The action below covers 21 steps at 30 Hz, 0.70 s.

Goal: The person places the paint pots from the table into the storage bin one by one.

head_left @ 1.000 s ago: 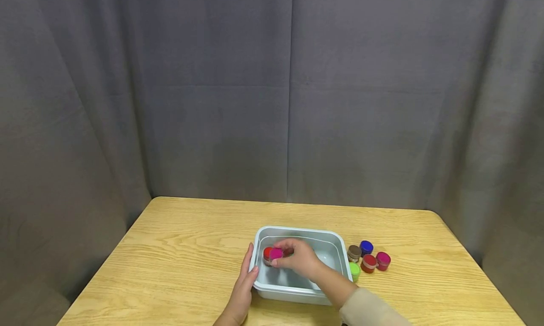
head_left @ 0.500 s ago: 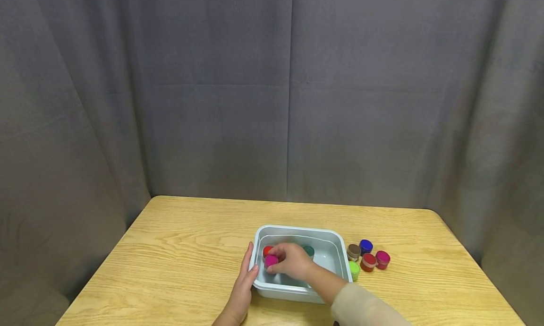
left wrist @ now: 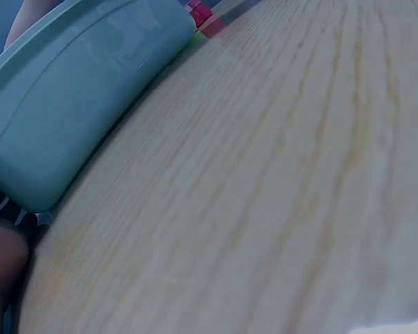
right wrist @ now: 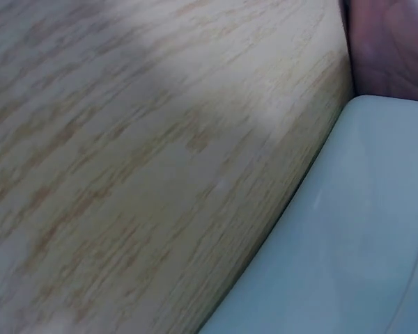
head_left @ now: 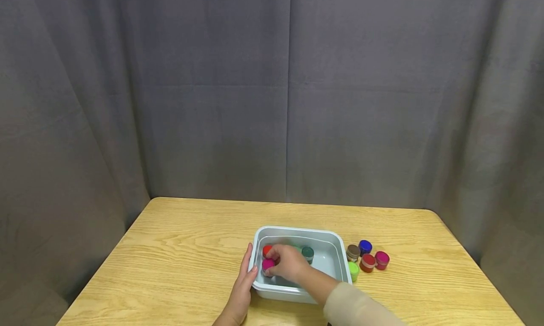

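Note:
In the head view my left hand (head_left: 241,288) rests against the left wall of a pale blue plastic tub (head_left: 293,292), fingers straight along the outside and thumb at the rim. Inside the tub my right hand (head_left: 290,263) pinches a small jar with a magenta lid (head_left: 268,264) between thumb and fingers, low near the left wall. Just behind it stands a red-lidded jar (head_left: 266,250). A dark green jar (head_left: 308,253) is to the right of the hand, with a lighter green jar (head_left: 298,248) partly hidden. The right wrist view shows the tub's outer wall (right wrist: 348,229) and my left palm (right wrist: 397,49).
Right of the tub, on the wooden table (head_left: 191,250), stand a brown-lidded jar (head_left: 352,252), a blue one (head_left: 365,247), a dark red one (head_left: 367,262), another magenta one (head_left: 382,260) and a lime green one (head_left: 353,271). A grey curtain (head_left: 212,127) hangs behind the table.
My right hand has moved left and toward me inside the tub with the magenta-lidded jar, uncovering the green jars. My left hand stays at the tub's left side.

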{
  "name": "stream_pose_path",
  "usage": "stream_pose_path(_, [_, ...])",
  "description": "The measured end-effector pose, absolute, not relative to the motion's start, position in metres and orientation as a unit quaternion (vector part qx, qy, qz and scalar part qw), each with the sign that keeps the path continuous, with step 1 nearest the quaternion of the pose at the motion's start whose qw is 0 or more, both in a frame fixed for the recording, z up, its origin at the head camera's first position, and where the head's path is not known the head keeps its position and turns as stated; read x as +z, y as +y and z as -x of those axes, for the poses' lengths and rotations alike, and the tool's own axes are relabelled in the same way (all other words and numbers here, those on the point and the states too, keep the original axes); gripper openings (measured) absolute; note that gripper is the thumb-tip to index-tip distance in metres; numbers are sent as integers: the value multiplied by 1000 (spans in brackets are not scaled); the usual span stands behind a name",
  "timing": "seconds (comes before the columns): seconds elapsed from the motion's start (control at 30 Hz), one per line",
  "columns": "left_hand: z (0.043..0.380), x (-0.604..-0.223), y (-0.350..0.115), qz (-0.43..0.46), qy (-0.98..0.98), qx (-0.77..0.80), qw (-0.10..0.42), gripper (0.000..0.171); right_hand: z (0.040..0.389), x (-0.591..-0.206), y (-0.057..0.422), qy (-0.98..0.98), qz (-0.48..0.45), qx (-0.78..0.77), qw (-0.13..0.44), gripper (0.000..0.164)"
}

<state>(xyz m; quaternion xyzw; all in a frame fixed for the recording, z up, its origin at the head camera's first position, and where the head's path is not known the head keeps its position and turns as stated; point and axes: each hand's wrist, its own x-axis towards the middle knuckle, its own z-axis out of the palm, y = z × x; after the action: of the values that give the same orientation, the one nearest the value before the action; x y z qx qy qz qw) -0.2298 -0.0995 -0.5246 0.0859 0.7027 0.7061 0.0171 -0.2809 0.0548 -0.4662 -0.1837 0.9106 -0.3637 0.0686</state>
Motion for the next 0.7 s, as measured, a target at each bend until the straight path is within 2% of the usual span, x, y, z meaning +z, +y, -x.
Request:
stream_pose_path(0.4, [227, -524, -99, -92, 700, 708, 18, 62, 281, -466, 52, 915, 176, -358, 64, 33])
stream_pose_path(0.7, [228, -525, -99, -92, 701, 707, 9, 62, 274, -455, 69, 878, 188, -436, 56, 30])
